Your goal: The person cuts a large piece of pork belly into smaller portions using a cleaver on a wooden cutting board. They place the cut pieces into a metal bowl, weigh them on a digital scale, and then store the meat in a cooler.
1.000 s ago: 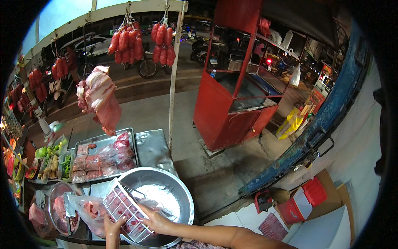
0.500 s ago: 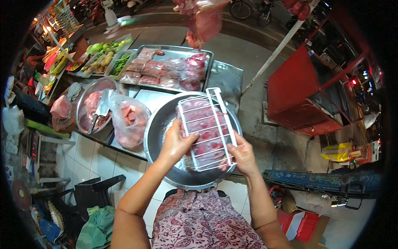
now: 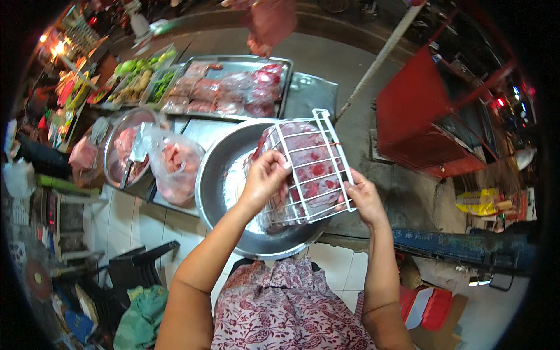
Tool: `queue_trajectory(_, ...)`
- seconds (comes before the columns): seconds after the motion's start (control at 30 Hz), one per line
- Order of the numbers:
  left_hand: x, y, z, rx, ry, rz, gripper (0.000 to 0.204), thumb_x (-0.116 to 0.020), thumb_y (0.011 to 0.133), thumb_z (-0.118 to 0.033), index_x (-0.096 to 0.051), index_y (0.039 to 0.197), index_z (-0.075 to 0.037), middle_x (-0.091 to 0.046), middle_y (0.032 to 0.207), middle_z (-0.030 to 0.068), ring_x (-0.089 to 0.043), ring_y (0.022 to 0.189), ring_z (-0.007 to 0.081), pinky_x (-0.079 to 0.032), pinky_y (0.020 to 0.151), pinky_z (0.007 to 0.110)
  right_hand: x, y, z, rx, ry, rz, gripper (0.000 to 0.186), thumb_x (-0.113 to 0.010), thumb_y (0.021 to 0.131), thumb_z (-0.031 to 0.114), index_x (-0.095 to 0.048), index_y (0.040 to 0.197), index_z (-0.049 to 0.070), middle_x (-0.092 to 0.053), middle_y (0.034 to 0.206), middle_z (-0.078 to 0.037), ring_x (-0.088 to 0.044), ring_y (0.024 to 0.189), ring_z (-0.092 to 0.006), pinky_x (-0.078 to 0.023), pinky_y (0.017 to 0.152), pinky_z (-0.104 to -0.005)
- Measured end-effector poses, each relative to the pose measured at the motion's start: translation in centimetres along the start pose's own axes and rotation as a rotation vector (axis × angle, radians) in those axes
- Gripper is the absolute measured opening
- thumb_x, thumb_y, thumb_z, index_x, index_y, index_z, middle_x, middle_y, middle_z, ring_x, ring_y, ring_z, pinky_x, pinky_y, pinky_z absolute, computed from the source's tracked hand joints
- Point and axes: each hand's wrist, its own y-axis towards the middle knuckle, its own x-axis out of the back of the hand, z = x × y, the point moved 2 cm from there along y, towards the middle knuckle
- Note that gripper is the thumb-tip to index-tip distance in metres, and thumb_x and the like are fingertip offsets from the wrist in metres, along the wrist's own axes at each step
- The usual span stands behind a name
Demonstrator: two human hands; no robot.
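Gripping the right edge of a white wire rack [image 3: 332, 156], the right hand [image 3: 363, 197] curls around its bars; the left hand [image 3: 266, 182] bends narrowly at the opposite edge, its exact hold unclear. Bagged red meat [image 3: 318, 169] shows through the wires, above the steel basin's [image 3: 211, 189] right side. Left of the basin sits a clear bag of pink meat [image 3: 175, 166]; beyond it, a metal tray [image 3: 286, 87].

Over the right part of the metal basin [image 3: 224, 186], the right hand [image 3: 364, 198] grips a white wire rack [image 3: 337, 159] against plastic-wrapped red meat [image 3: 315, 172]; the left hand [image 3: 265, 181] curls above the basin's middle. Left of the basin sit a clear bag of meat [image 3: 175, 163] and a bowl [image 3: 111, 157] with a cleaver [image 3: 140, 146] across it. Beyond the basin lies a tray [image 3: 286, 93] of meat packets [image 3: 233, 105].
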Motion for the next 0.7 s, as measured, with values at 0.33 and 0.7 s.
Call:
queue_trajectory(0.33, 10.8, -2.0, 18.6, 0.593, -0.283, -0.365, 0.054, -0.056, 0.097, -0.037, -0.048, 0.133, 0.002, -0.061, 0.122, 0.0132, -0.060, 0.106, 0.0213, -0.047, 0.093, 0.036, 1.9, 3.7, -0.5, 0.042, -0.460, -0.272, 0.038, -0.052, 0.100, 0.023, -0.057, 0.124, -0.006, -0.066, 0.106, -0.007, -0.059, 0.093, -0.0113, -0.046, 0.085, -0.0266)
queue_trajectory(0.7, 10.1, -2.5, 17.5, 0.326, -0.244, -0.073, 0.070, -0.059, 0.096, -0.035, -0.022, 0.151, -0.009, -0.045, 0.141, 0.0107, -0.049, 0.124, 0.0198, -0.043, 0.103, 0.036, 8.7, 4.2, -7.3, 0.001, -0.412, -0.455, 0.046, -0.055, 0.099, 0.035, -0.064, 0.116, -0.007, -0.068, 0.099, -0.007, -0.058, 0.086, -0.0106, -0.047, 0.080, -0.0256)
